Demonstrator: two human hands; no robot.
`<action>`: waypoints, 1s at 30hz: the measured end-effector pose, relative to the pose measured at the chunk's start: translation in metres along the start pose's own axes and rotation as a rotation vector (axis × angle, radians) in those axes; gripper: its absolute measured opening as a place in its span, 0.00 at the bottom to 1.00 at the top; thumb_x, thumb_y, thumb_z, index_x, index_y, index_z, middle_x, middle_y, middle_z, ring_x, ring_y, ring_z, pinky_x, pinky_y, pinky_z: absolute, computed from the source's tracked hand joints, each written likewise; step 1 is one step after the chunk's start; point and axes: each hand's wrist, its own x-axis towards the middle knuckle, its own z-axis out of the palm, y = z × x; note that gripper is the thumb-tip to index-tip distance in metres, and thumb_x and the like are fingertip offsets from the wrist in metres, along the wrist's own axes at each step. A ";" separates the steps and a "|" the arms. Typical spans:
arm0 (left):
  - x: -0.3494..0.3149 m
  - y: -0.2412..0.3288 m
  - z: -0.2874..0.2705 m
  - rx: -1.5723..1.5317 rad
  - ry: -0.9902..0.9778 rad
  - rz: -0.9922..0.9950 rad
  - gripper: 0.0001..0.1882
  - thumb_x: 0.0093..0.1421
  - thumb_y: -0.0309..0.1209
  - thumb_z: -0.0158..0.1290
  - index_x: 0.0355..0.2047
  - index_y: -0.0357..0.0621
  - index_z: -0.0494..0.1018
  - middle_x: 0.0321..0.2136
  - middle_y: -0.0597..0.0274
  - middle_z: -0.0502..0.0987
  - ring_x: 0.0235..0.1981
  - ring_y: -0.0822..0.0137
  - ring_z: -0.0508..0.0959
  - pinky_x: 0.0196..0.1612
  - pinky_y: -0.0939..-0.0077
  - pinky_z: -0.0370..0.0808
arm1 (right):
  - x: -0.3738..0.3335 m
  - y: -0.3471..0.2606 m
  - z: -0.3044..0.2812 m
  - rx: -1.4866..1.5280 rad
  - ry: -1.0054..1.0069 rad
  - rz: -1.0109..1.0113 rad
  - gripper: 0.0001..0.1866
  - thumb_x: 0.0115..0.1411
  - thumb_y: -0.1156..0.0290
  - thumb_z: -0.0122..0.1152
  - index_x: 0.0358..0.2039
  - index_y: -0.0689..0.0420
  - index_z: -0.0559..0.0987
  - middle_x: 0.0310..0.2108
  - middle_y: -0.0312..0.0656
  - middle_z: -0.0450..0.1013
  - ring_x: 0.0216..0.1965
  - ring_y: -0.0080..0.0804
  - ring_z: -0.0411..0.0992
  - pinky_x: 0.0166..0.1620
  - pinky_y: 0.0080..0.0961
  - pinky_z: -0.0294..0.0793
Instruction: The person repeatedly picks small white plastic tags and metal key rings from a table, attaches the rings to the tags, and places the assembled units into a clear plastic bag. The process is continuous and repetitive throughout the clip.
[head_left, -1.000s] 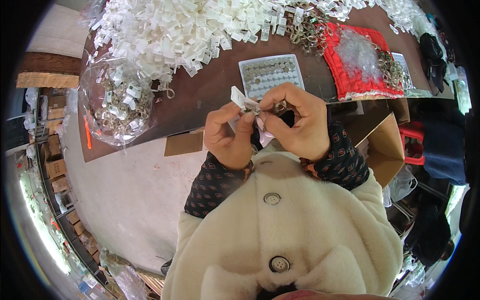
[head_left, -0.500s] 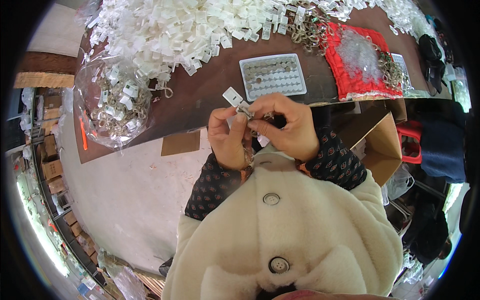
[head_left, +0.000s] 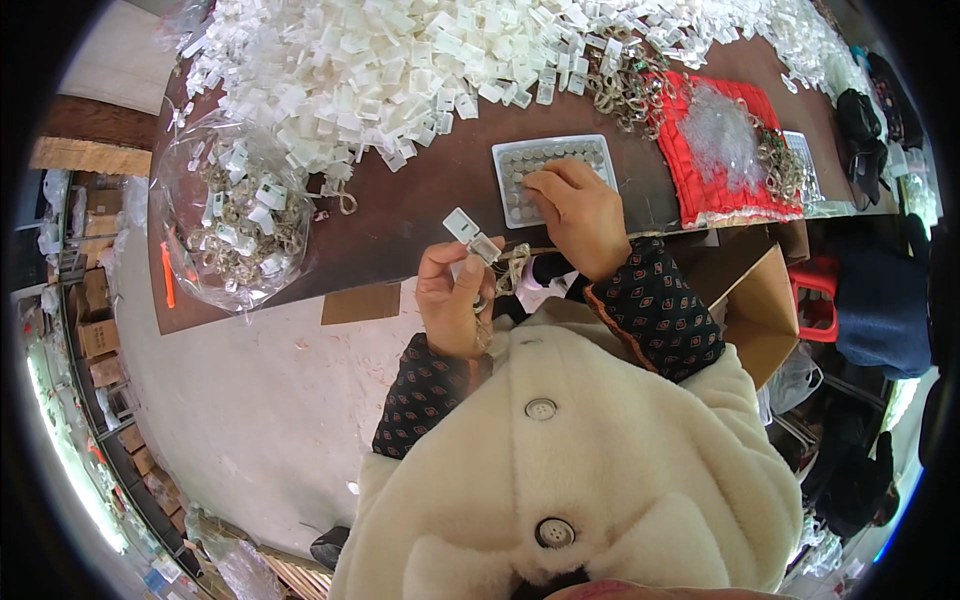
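My left hand (head_left: 455, 298) is closed on a small white plastic tag with a metal chain piece (head_left: 470, 235), held just off the near edge of the brown table (head_left: 420, 205). Over a small grey tray of round metal pieces (head_left: 535, 160), my right hand (head_left: 575, 210) reaches with its fingertips down on the tray's contents. Whether it pinches a piece there is hidden by the fingers. A bit of chain (head_left: 512, 268) hangs between the two hands.
A big heap of white plastic tags (head_left: 400, 60) covers the far table. A clear bag of tagged chains (head_left: 235, 215) sits at the left. A red tray (head_left: 725, 150) with chains and clear bits lies at right. A cardboard box (head_left: 755, 300) stands below the table edge.
My right hand has left the tag and moved up onto the grey tray. My left hand keeps hold of the tag and has dropped a little toward me.
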 end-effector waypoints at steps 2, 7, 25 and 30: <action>-0.001 -0.002 -0.004 0.002 0.010 0.012 0.06 0.67 0.28 0.53 0.42 0.46 0.67 0.44 0.45 0.79 0.24 0.76 0.71 0.14 0.88 0.66 | 0.000 -0.001 0.002 0.037 -0.041 0.031 0.08 0.54 0.78 0.65 0.36 0.55 0.79 0.33 0.43 0.75 0.33 0.46 0.76 0.35 0.36 0.76; 0.003 -0.010 -0.011 0.026 0.056 0.013 0.10 0.65 0.25 0.54 0.44 0.47 0.65 0.41 0.45 0.80 0.33 0.67 0.80 0.29 0.79 0.77 | 0.006 -0.004 -0.004 0.119 -0.198 0.046 0.13 0.54 0.80 0.61 0.41 0.54 0.77 0.34 0.48 0.72 0.34 0.53 0.74 0.35 0.42 0.75; 0.011 0.009 0.006 0.135 0.072 -0.014 0.08 0.66 0.28 0.52 0.43 0.41 0.67 0.40 0.53 0.80 0.29 0.73 0.77 0.30 0.78 0.76 | 0.017 -0.017 -0.016 0.204 -0.143 -0.062 0.08 0.57 0.81 0.59 0.38 0.58 0.77 0.34 0.48 0.74 0.35 0.50 0.74 0.36 0.39 0.75; 0.005 0.010 0.013 -0.096 -0.044 0.016 0.09 0.64 0.25 0.56 0.44 0.42 0.72 0.29 0.63 0.77 0.21 0.79 0.71 0.17 0.88 0.65 | 0.009 -0.047 -0.047 0.427 -0.099 0.018 0.10 0.53 0.84 0.66 0.37 0.60 0.80 0.34 0.42 0.75 0.30 0.32 0.75 0.34 0.24 0.75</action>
